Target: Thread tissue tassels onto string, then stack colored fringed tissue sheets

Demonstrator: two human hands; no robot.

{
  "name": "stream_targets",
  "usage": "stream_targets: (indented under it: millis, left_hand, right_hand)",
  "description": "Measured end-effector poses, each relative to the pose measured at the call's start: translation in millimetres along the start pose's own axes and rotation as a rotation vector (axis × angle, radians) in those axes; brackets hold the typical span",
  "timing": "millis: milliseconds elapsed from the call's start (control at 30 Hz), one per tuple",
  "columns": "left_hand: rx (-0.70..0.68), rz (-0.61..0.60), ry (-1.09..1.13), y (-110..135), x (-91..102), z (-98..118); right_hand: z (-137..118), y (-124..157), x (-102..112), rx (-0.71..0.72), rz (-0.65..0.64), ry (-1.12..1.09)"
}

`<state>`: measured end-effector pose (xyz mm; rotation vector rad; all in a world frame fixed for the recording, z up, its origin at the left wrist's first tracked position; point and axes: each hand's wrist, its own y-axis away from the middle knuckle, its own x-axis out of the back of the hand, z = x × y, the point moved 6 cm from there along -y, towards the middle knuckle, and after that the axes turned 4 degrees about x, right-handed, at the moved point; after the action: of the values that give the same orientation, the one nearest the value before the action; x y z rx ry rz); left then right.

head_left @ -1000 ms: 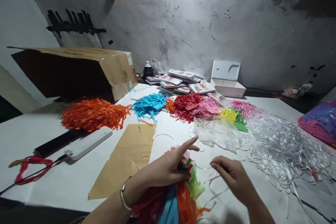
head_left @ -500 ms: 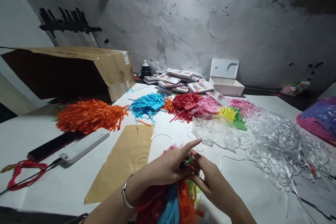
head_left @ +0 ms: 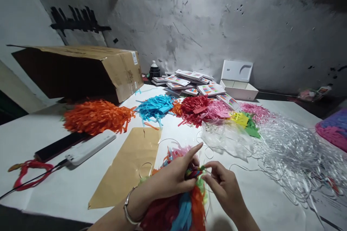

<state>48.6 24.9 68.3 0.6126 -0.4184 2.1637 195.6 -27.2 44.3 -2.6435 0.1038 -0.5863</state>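
Pointing right, the streamer twist (head_left: 193, 173) (strands (head_left: 183, 213) nearward) fills left fingers (head_left: 186, 185); right fingers (head_left: 213, 185), hold unclear.

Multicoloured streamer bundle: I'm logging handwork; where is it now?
At the head view's bottom centre, the multicoloured streamer bundle is held in the left hand, right of the flat brown sheet.

A rough gray wall (head_left: 271, 39) with scuffs and small dark holes rises behind a table (head_left: 62, 191) covered in white. Thick black streaks (head_left: 74, 26) mark the wall's left part, near a paler side wall (head_left: 16, 11). Light is brightest on the upper middle; the upper right corner is dim.
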Motion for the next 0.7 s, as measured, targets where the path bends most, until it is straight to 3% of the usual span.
stream_targets:
  millis: [67, 167, 267, 367, 500, 600, 700]
  left_hand:
    - [-0.003, -0.003, 0.033, -0.4, -3.9, -1.2]
    - [0.005, -0.021, 0.035, -0.5, -8.0, -2.7]
    - [-0.01, 0.023, 0.03, 2.1, -4.0, -3.8]
    - [0.096, 0.086, -0.055, 6.7, 0.1, -13.0]
    - [0.215, 0.001, -0.061, 7.7, -12.9, -23.4]
    - [0.159, -0.06, -0.018, 2.6, -19.1, -20.6]
    - [0.151, -0.105, -0.026, 2.0, -8.0, -18.7]
  right_hand:
    - [4.5, 0.4, -12.7, -0.058, -0.075, -0.116]
    - [1.5, 2.5, -24.3, -0.018, -0.098, -0.173]
    - [0.5, 5.3, -19.8, 0.009, -0.006, -0.154]
    - [7.3, 7.2, -9.7, -0.076, 0.095, -0.186]
    - [9.9, 4.2, -15.8, -0.203, 0.052, -0.365]
    - [-1.9, -2.4, -26.5, -0.138, -0.038, -0.376]
    - [-3.6, -5.1, -22.3, -0.073, 0.037, -0.28]
